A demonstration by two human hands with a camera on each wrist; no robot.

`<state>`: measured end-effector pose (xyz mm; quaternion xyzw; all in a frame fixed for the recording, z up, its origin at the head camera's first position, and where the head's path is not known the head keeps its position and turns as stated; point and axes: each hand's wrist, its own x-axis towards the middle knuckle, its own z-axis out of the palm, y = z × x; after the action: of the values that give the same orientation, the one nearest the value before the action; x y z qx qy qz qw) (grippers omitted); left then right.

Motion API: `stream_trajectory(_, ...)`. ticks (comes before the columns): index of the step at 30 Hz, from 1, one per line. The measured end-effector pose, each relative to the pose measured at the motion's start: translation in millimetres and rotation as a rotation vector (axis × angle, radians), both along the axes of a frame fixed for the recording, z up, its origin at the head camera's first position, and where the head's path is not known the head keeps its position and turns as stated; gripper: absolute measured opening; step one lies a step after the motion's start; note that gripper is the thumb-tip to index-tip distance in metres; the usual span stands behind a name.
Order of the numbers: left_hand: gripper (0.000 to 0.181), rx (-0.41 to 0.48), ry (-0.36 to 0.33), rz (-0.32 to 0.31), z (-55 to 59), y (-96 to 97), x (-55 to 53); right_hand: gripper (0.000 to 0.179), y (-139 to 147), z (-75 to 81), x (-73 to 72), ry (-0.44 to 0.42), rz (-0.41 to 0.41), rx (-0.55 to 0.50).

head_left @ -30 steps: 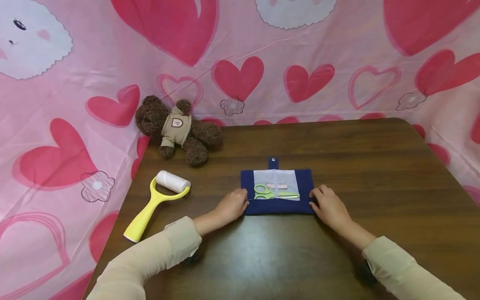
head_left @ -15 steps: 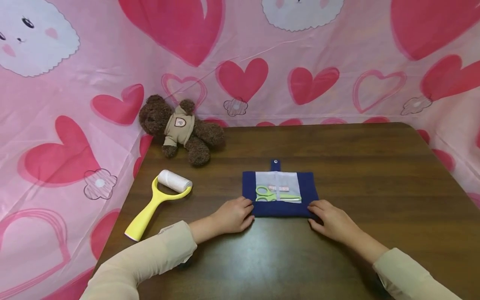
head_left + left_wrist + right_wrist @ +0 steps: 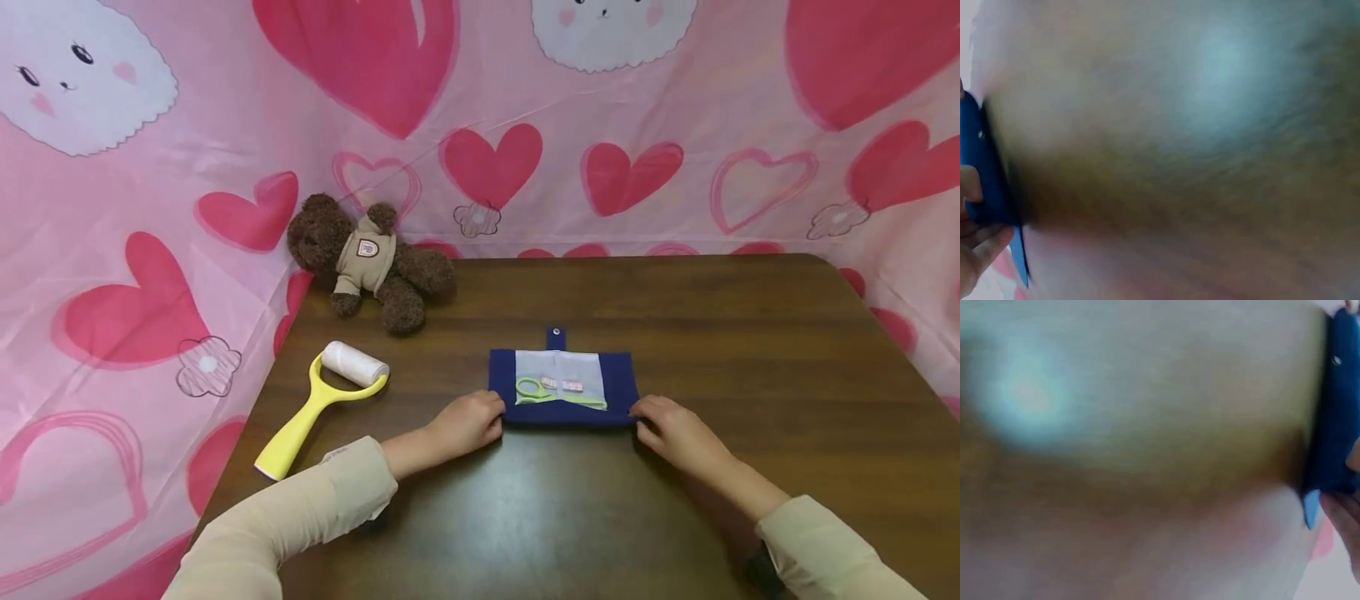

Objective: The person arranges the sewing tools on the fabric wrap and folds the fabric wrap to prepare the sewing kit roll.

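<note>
A navy fabric pouch (image 3: 621,379) lies spread in the middle of the table, with a snap strap (image 3: 556,338) at its far edge. In its pale see-through pocket (image 3: 536,363) are light-green scissors (image 3: 531,387) and a small pink-and-white item (image 3: 572,386). The near edge of the pouch covers part of the scissors. My left hand (image 3: 467,423) pinches the near left corner between thumb and fingers. At the near right corner, my right hand (image 3: 681,431) pinches the cloth likewise. Both wrist views catch the pouch's navy edge (image 3: 988,162) only at their borders, with fingertips on it.
To the left lies a yellow-handled lint roller (image 3: 306,421) with a white roll. A brown teddy bear (image 3: 367,254) in a beige shirt lies at the far left corner. A pink heart-print cloth (image 3: 525,75) hangs behind the wooden table (image 3: 750,350).
My hands shift from lying over the near corners to pinching them. The near edge of the pouch rises slightly, hiding more of the scissors. The head view also shifts a little.
</note>
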<state>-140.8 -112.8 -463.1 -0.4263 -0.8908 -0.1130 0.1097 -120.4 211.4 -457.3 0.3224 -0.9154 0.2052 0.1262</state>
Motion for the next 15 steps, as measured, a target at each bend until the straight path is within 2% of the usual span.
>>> stream_trajectory(4,0.005,0.209,-0.294,0.111,5.0,-0.7,-9.8,0.006,4.2,11.9,-5.9,-0.283,-0.164,-0.118)
stream_trajectory(7,0.010,0.327,-0.442,0.172,8.4,0.1,-17.7,0.008,6.0,17.5,-11.0,-0.424,-0.257,-0.204)
stream_trajectory(10,0.014,0.380,-0.515,0.227,10.5,3.1,-25.5,0.016,6.5,19.4,-15.7,-0.510,-0.321,-0.258)
stream_trajectory(15,0.015,0.364,-0.546,0.364,10.1,9.9,-37.5,0.027,5.4,17.0,-25.5,-0.573,-0.371,-0.285)
